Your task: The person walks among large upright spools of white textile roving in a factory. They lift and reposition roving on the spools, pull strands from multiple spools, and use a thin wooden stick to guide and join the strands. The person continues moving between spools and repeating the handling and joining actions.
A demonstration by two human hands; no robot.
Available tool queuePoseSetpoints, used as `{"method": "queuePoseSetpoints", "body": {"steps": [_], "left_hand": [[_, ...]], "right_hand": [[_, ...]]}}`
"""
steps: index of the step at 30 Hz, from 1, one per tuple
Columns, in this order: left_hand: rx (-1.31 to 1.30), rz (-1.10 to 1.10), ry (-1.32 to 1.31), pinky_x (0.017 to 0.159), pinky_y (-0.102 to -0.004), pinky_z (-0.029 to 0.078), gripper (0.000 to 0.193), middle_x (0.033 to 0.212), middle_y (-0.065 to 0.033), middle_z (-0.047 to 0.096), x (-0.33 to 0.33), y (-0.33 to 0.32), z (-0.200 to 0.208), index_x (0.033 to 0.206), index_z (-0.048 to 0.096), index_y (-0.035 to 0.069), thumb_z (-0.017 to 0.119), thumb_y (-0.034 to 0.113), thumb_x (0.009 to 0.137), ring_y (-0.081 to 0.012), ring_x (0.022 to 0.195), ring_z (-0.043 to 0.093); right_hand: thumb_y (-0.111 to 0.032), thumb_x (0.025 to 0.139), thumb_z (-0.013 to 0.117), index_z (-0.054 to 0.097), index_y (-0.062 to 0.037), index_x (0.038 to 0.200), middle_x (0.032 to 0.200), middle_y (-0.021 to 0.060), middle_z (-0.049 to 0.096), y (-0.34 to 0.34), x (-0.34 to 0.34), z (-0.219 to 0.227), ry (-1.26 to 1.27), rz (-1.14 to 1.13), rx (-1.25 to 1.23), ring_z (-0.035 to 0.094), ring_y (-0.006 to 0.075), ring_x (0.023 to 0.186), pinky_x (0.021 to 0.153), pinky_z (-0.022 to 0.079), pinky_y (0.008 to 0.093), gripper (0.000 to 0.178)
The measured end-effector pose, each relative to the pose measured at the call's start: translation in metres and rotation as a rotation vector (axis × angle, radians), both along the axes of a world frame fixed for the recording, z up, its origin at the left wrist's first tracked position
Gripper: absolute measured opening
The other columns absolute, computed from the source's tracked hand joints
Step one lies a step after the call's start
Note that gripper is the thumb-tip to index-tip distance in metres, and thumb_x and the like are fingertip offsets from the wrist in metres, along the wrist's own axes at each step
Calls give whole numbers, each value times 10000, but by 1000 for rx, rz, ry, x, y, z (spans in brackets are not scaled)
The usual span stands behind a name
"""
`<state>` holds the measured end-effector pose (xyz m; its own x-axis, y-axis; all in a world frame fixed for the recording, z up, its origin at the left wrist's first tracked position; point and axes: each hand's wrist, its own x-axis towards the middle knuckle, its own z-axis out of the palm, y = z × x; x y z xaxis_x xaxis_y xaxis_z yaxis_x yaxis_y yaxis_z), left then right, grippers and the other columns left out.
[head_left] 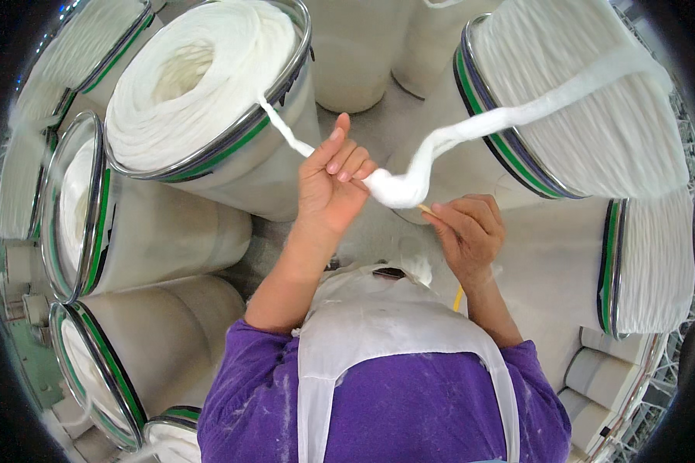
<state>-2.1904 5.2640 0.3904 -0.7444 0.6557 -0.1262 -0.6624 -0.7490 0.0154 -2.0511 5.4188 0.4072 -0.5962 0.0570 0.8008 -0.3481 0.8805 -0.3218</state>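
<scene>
My left hand is closed on a soft white cotton sliver, its index finger pointing up. From that grip a thinner tail of sliver runs up left to the coiled sliver in a can. The thicker length bends beside my fingers and rises to the right, onto the full can of sliver. A thin yellowish stick is pinched between the thumb and fingers of my right hand. Its tip meets the underside of the sliver; whether it goes in, I cannot tell.
Large pale cans with metal rims and green bands crowd both sides, such as the left can and the lower left can. Another sliver-filled can stands at right. Grey floor shows between them. A white apron covers my front.
</scene>
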Motion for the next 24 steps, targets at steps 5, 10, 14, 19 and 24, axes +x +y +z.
{"method": "queuePoseSetpoints", "body": {"steps": [5,10,14,19,24], "left_hand": [[55,-229,105,522,-255,302,354,474,60,273,-12,-16,3,1059,646,81,429,354,997,-93,459,275],[93,-223,109,511,-256,293,488,467,52,264,-17,-22,-4,1084,641,69,342,446,1006,-96,441,256],[46,-148,82,478,-265,277,527,467,51,268,-27,-38,-13,1095,640,65,317,472,1006,-92,423,244],[48,-177,323,397,-240,181,431,455,76,277,-72,-83,-48,1088,638,80,403,429,995,-61,389,193],[-119,-201,399,676,-295,351,475,784,-16,494,-64,-98,-140,1326,459,42,532,321,948,-132,720,436]], "right_hand": [[-92,613,824,729,-117,760,740,-1,589,4,3,-2,62,103,42,538,156,623,481,407,274,177],[-65,625,818,724,-105,761,721,16,581,-2,15,-10,-39,96,-101,535,149,606,466,390,259,170],[-62,676,807,685,-82,789,769,58,594,15,39,-23,-94,140,-299,550,148,629,489,403,253,168],[-193,815,722,598,-75,828,884,100,593,56,95,-35,-70,-37,-963,559,142,667,550,437,249,172],[-285,891,646,552,-96,801,754,46,579,97,162,-12,118,-374,-1188,482,84,581,517,375,207,230]]}}
